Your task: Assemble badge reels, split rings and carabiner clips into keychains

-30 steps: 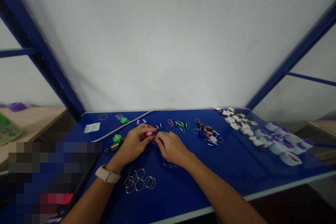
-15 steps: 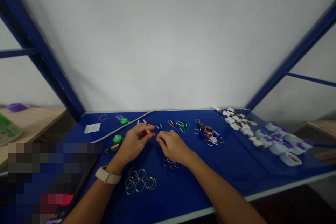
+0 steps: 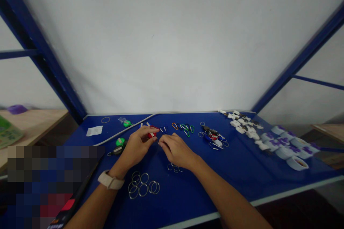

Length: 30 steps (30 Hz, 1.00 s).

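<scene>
My left hand (image 3: 137,145), with a pale band on its wrist, grips a red round key reel (image 3: 152,135) between thumb and fingers. Close beside it, my right hand (image 3: 175,148) is closed in a pinch at the reel's right side. What its fingertips hold is too small to make out. Large metal split rings (image 3: 143,189) lie in front of my left hand. Smaller rings (image 3: 174,167) are partly covered by my right hand. Beyond the hands lie coloured carabiners (image 3: 185,127). Left of my left hand are a green reel (image 3: 120,141) and a black one (image 3: 117,150).
A pile of key reels with rings (image 3: 215,138) lies to the right. Farther right are white pieces (image 3: 247,127) and white rolls with purple parts (image 3: 291,146). A grey cable (image 3: 126,128), a white paper slip (image 3: 94,131) and another green reel (image 3: 127,123) lie at the back left.
My right hand has shifted very slightly left, and the red reel has turned a little in my left fingers. The other things on the table stay put.
</scene>
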{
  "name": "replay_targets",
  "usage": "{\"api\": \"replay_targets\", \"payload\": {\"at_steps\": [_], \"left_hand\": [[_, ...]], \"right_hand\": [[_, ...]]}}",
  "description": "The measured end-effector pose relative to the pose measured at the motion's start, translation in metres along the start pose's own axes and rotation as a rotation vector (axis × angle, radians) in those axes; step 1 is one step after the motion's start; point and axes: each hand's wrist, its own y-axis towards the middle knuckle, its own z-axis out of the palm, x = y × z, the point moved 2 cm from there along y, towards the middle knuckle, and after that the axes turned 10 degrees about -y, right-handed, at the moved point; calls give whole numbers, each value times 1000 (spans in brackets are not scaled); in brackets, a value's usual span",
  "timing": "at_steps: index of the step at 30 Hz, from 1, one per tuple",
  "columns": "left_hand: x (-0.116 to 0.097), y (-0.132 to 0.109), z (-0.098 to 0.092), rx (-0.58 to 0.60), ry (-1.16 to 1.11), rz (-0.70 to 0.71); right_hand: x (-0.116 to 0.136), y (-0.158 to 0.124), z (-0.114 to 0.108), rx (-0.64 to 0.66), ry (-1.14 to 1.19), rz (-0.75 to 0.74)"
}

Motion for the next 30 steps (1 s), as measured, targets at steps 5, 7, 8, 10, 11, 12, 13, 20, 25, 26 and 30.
{"api": "replay_targets", "payload": {"at_steps": [5, 7, 8, 10, 11, 12, 13, 20, 25, 26, 30], "left_hand": [[0, -1, 1, 23, -12, 9], [0, -2, 2, 31, -22, 4], [0, -2, 2, 36, -27, 4], [0, -2, 2, 46, -35, 4], [0, -2, 2, 51, -36, 4], [-1, -2, 2, 53, -36, 5], [-1, -2, 2, 54, -33, 6], [2, -2, 0, 54, 24, 28], [1, -2, 0, 54, -19, 25], [1, -2, 0, 54, -20, 24], [-2, -1, 0, 55, 13, 38]], "right_hand": [[-1, 0, 0, 11, 1, 27], [-1, 0, 1, 10, -6, 36], [-1, 0, 1, 8, -10, 36], [-1, 0, 2, 2, -19, 31], [-1, -1, 2, 1, -22, 28], [-1, -1, 2, 1, -26, 25], [-1, -1, 2, 2, -30, 23], [-1, 0, 4, -4, -62, -18], [-1, 0, 6, -11, -74, -36], [-2, 0, 7, -11, -75, -37], [-3, -1, 6, -9, -74, -23]]}}
